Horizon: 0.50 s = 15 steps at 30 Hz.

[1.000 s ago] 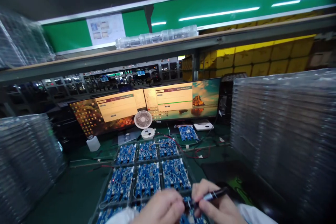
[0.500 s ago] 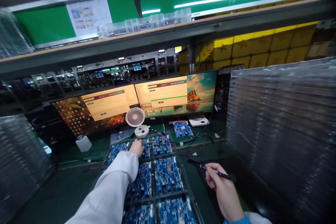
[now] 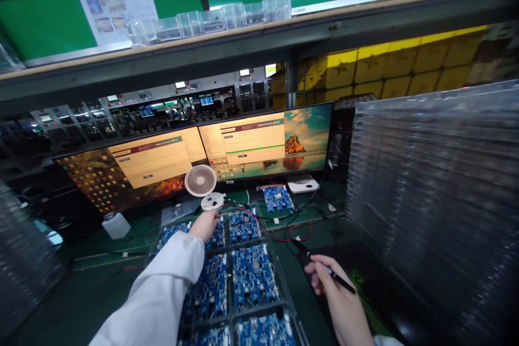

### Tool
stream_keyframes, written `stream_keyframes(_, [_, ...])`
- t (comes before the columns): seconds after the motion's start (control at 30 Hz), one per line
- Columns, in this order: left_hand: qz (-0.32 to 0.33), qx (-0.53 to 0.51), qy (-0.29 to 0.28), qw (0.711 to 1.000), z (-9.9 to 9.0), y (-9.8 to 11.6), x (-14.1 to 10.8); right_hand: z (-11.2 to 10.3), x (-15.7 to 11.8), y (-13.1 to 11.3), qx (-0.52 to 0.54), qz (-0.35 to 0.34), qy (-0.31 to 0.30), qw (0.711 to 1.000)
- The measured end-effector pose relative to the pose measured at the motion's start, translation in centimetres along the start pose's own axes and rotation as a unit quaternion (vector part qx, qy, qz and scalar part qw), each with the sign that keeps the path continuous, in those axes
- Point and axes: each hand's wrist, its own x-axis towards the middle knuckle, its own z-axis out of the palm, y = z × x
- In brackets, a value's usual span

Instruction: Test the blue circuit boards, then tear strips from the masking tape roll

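Note:
My left hand (image 3: 205, 225) reaches over the far row of a tray (image 3: 230, 279) filled with blue circuit boards (image 3: 253, 275). Its fingers are pinched together at the end of a thin cable (image 3: 227, 213), just in front of the white fan's base (image 3: 213, 201). What the fingertips grip is partly hidden by the hand. Right of the tray, my right hand (image 3: 338, 294) holds a slim black pen (image 3: 333, 275), its tip pointing away to the upper left.
Behind the tray stand two lit monitors (image 3: 259, 146), a small round fan (image 3: 200, 180), a separate blue board (image 3: 278, 198) and a white box-shaped device (image 3: 303, 184). A white bottle (image 3: 115, 225) is at left. Tall stacks of clear plastic trays (image 3: 430, 184) flank the bench; a shelf crosses above.
My left hand has lifted slightly from the far boards toward the fan base. The pen in my right hand has tilted more steeply. The whole view has shifted a little.

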Motion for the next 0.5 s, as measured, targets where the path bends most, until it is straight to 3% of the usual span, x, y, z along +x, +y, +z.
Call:
stream_keyframes(0.13, [0.041, -0.09, -0.018, 0.995, 0.1, 1.4, -0.5, 0.0, 0.5, -0.1, 0.027, 0.021, 0.001, 0.999])
stream_keyframes(0.23, [0.054, -0.096, 0.007, 0.994, 0.9, 1.3, -0.1, -0.2, 0.8, -0.1, 0.032, 0.026, -0.003, 0.999])
stream_keyframes(0.37, [0.013, -0.074, 0.061, 0.995, 2.3, -0.1, 1.2, -0.3, 0.9, 0.0, 0.022, 0.03, 0.008, 0.999])
stream_keyframes(0.5, [-0.043, -0.076, 0.072, 0.994, 3.8, -1.4, 2.9, -0.2, 0.8, 0.1, 0.007, 0.035, 0.009, 0.999])
